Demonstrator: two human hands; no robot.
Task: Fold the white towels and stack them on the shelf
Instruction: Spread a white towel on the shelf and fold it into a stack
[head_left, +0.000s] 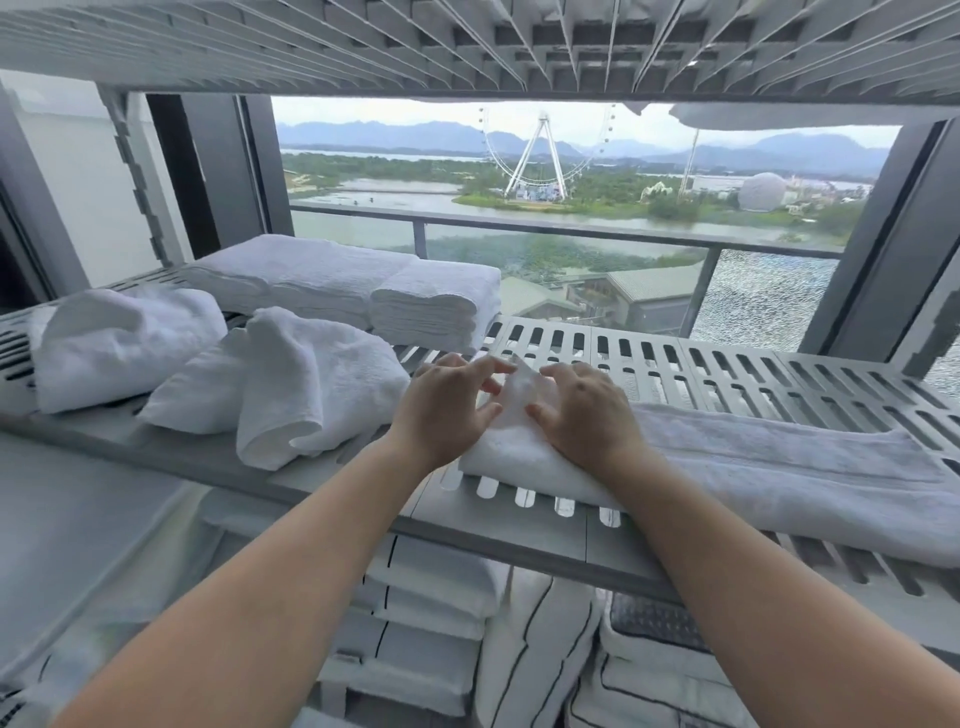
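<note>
1. Slotted shelf (727, 374) by a window: two folded stacks (337, 280) sit beyond the grips, to their left.
2. Left grip (447, 410) and right grip (587, 415) pinch the end of a towel (779, 467) that runs rightward, half folded.
3. Two crumpled towels (291, 384) left of the grips await folding; the task looks roughly midway.
</note>
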